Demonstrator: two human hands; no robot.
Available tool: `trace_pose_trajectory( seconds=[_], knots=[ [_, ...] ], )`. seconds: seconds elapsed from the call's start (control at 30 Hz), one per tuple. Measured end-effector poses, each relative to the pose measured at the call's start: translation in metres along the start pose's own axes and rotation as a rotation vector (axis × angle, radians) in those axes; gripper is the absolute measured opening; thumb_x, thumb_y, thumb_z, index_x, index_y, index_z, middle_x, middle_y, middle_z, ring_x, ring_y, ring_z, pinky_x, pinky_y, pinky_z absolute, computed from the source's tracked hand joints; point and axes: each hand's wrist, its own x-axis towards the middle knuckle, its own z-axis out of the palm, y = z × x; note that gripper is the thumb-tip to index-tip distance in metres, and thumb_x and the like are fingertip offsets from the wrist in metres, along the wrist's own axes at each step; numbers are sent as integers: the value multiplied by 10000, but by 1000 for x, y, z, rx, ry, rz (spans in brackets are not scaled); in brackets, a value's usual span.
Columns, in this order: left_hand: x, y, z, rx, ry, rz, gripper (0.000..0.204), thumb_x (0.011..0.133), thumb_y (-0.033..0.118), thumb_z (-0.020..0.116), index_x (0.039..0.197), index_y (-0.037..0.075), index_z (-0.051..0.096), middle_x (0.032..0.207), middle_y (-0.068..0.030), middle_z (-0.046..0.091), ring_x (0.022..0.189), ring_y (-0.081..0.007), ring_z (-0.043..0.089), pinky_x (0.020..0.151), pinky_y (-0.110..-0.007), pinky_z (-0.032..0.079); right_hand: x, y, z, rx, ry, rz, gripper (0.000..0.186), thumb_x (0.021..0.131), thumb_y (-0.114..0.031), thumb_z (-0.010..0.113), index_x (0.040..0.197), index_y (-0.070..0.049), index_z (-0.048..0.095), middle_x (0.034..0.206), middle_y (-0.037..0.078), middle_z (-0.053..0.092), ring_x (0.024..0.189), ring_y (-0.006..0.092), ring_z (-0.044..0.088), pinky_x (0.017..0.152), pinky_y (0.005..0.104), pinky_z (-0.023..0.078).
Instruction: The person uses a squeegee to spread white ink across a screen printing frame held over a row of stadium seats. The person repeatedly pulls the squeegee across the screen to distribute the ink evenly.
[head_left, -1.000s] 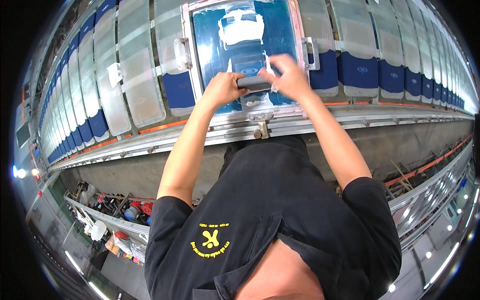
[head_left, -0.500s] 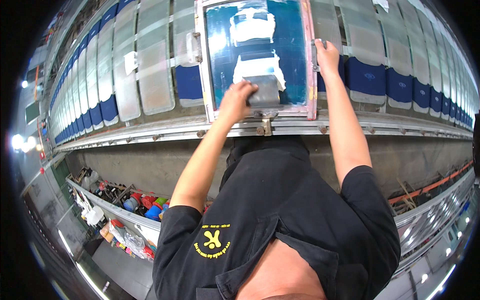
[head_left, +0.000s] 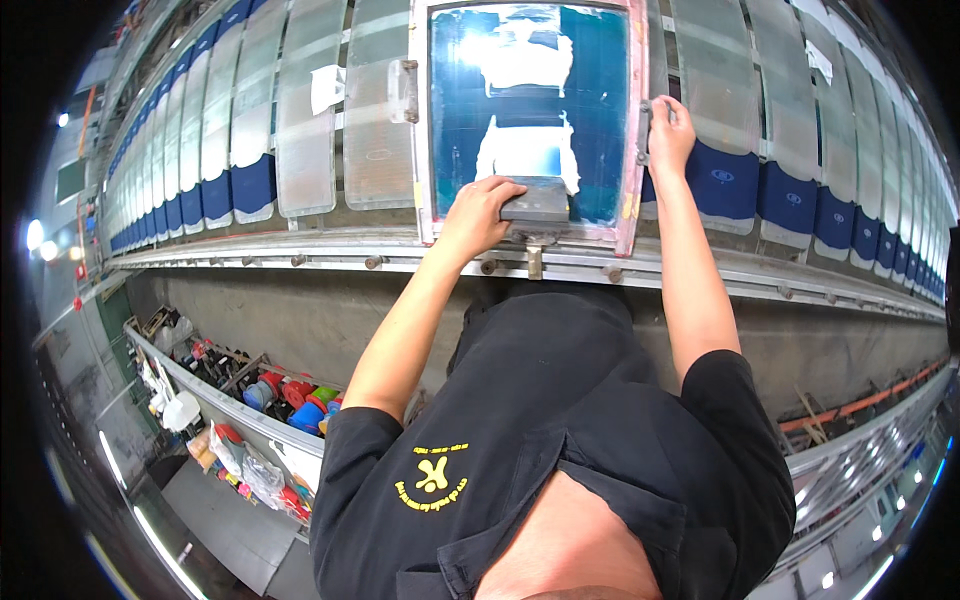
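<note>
A screen-printing frame (head_left: 627,215) with blue-green mesh lies over the long row of panels in front of me. Two white ink patches (head_left: 528,62) show on its mesh. My left hand (head_left: 480,215) grips a grey squeegee (head_left: 538,199) at the near end of the mesh, just below the closer ink patch. My right hand (head_left: 672,138) is at the frame's right side, fingers curled round a metal side bracket (head_left: 644,135); part of the grip is hidden.
Flat panels (head_left: 310,150) line the table on both sides, several carrying dark blue fabric pieces (head_left: 722,175). A metal rail (head_left: 340,250) with knobs runs along the near edge. Behind me, a shelf holds colourful containers (head_left: 297,393) and plastic bags (head_left: 245,460).
The frame has shifted left relative to the panels, covering the blue piece that lay beside it. My hands moved along with it, and the squeegee's tilt has changed.
</note>
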Motion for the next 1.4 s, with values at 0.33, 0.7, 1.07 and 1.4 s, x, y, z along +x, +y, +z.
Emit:
trace_pose_trajectory(
  seconds=[0.33,0.7,1.07,1.4],
  knots=[
    [28,-61,-65,32,-73,121,386,829,102,836,1205,42,771,1083,-179,774,1025,-387,735,961,-471,560,-33,-11,53,-431,0,43,413,938,-367,798,1236,-90,733,1102,122,774,1019,259,732,927,377,534],
    [75,-57,-106,-5,-192,2,358,897,150,829,1242,67,778,1079,-145,769,974,-358,746,839,-444,581,-44,-31,55,-588,2,35,490,913,-449,795,1278,-135,706,1112,154,779,1034,333,750,919,420,552],
    [126,-86,-91,16,-232,-69,345,902,259,816,1219,125,797,1083,-180,778,1002,-397,748,870,-482,592,-41,-37,64,-745,-4,38,545,937,-450,783,1331,-91,669,1175,199,763,1083,365,731,934,459,560],
    [136,-95,-87,28,-213,-151,287,875,230,848,1129,108,792,970,-161,781,886,-382,749,801,-465,583,-96,-103,151,-823,-751,-602,384,884,-351,853,1112,-76,712,1036,122,716,1029,370,681,935,475,506]
  ],
)
